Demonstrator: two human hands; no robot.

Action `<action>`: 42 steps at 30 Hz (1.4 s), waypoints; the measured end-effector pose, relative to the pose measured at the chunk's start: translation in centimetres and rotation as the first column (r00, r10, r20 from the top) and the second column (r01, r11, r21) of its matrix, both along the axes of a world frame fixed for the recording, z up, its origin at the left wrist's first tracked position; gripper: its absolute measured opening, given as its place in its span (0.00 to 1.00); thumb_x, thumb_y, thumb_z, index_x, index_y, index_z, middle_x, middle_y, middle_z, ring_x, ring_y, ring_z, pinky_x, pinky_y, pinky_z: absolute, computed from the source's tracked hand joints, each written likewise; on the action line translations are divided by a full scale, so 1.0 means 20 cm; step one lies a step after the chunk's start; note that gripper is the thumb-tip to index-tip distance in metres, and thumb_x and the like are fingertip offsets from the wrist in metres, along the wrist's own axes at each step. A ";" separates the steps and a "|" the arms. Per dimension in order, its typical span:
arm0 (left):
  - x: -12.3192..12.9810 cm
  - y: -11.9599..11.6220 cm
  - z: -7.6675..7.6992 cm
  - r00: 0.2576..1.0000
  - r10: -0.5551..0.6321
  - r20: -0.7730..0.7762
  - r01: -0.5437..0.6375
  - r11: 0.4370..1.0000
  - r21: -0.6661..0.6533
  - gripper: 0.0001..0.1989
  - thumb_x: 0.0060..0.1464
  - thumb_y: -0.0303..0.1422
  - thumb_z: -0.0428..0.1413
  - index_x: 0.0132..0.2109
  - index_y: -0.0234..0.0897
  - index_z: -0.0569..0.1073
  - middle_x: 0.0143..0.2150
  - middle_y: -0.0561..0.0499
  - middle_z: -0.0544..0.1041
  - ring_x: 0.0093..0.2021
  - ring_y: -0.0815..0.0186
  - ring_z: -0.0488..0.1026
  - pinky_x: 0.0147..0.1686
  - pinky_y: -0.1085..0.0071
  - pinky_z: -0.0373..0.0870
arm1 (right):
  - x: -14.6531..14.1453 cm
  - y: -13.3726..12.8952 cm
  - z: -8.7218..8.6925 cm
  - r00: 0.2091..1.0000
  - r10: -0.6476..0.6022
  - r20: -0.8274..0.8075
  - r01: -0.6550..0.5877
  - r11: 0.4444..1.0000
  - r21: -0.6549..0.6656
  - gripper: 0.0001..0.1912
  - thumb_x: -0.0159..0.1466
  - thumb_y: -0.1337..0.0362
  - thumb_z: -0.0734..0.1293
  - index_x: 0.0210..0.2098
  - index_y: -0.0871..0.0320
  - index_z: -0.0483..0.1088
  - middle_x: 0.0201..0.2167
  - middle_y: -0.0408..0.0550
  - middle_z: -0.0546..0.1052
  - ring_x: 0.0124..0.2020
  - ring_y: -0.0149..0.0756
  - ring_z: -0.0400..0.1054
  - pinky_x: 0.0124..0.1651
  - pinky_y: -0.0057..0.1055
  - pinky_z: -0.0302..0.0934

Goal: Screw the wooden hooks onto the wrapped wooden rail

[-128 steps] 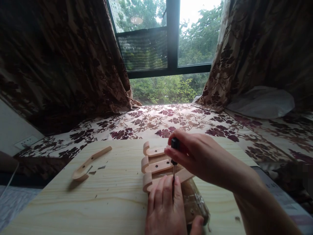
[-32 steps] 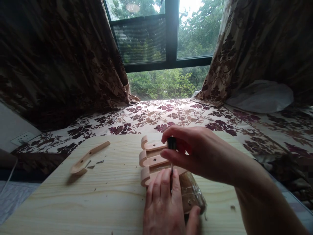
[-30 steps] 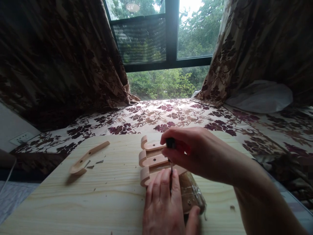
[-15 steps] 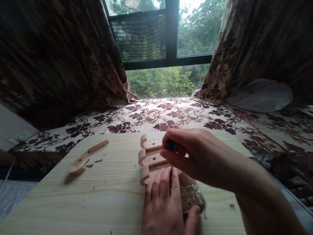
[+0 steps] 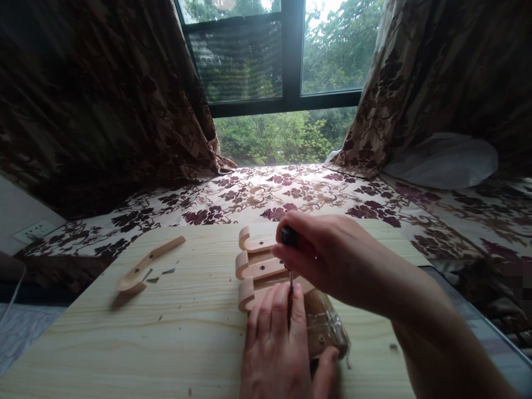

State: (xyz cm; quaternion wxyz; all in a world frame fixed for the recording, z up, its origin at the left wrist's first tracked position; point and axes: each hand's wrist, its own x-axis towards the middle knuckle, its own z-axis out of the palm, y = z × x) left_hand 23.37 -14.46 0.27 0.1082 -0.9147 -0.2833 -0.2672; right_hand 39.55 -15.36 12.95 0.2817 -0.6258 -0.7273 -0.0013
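My right hand [image 5: 320, 249] is closed around the black handle of a screwdriver [image 5: 290, 235], which points downward. Its thin metal shaft reaches between the fingers of my left hand [image 5: 278, 338], where the tip is hidden. That hand holds down the nearest pale wooden hook [image 5: 246, 293], its fingers over the hook and its thumb at the edge of a brown block [image 5: 318, 324] in clear film. Beyond it, a middle wooden hook [image 5: 262, 268] and a far wooden hook [image 5: 261, 243] lie side by side across the block, each with a dark screw hole or head visible.
A loose wooden hook [image 5: 152, 256] lies at the left of the pale wooden table [image 5: 166, 349], beside several small screws [image 5: 153, 280]. Dark crumbs dot the tabletop. A flat glossy panel [image 5: 469, 316] is at the right edge. Behind are patterned fabric [image 5: 286, 188] and a window.
My right hand and the screwdriver have risen slightly, its wrist turned a little, and more of the shaft shows. My left hand stays on the hook.
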 end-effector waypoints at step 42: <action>-0.08 0.12 0.16 0.987 -0.146 -0.065 0.142 0.988 -0.059 0.27 0.56 0.49 0.48 0.54 0.34 0.67 0.49 0.48 0.75 0.51 0.61 0.68 0.51 0.66 0.59 | -0.06 0.15 0.39 0.802 0.502 0.325 -0.191 0.730 -0.656 0.09 0.57 0.78 0.61 0.29 0.59 0.68 0.23 0.45 0.71 0.22 0.31 0.61 0.27 0.31 0.51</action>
